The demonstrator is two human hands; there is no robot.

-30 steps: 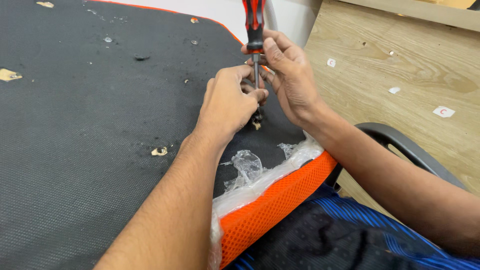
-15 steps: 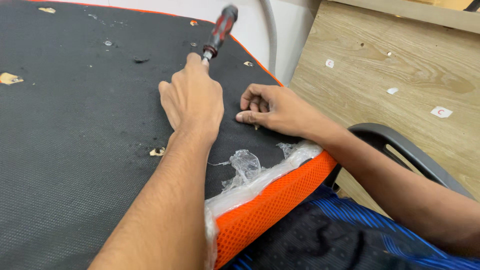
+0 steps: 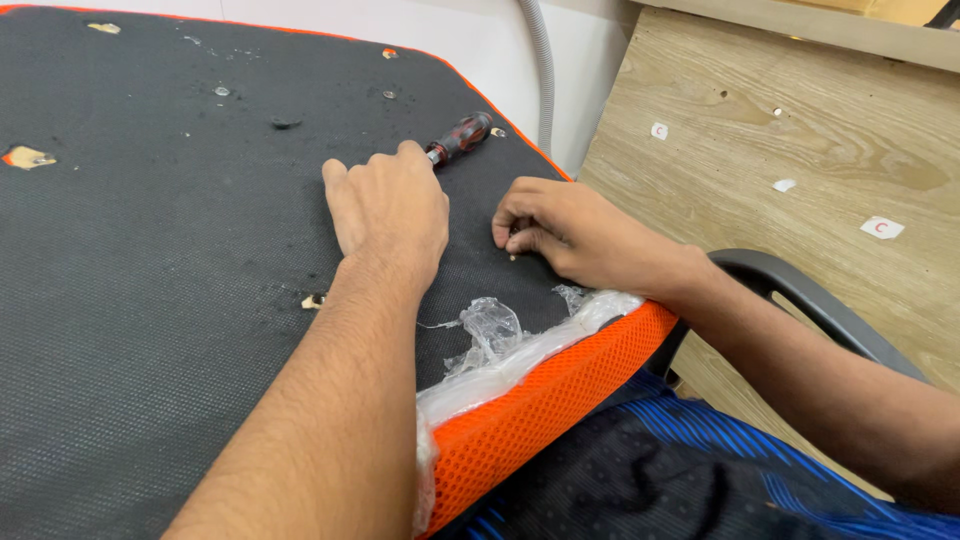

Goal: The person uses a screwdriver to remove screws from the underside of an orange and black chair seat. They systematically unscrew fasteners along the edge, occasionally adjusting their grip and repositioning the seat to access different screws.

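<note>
A wide black fabric seat panel [image 3: 150, 300] with an orange mesh edge [image 3: 530, 410] lies across my lap. My left hand [image 3: 390, 205] rests on it, fingers closed over the shaft of a red-and-black screwdriver [image 3: 462, 135] that lies flat and points away to the right. My right hand [image 3: 570, 232] is just to the right, close to the panel's near edge. Its thumb and fingertips pinch a small fastener [image 3: 513, 256] against the fabric, and only a pale tip of it shows.
Crumpled clear plastic wrap [image 3: 490, 335] hangs over the orange edge. Small holes and pale scraps [image 3: 28, 157] dot the fabric. A wooden board [image 3: 800, 170] leans at the right, a grey chair armrest [image 3: 800, 290] curves beside my right forearm, and a grey hose [image 3: 543, 70] runs down the white wall.
The screwdriver, upright over the fastener a second ago, was swung away by my left hand and now lies flat on the fabric. My right hand stays at the same spot, pinching.
</note>
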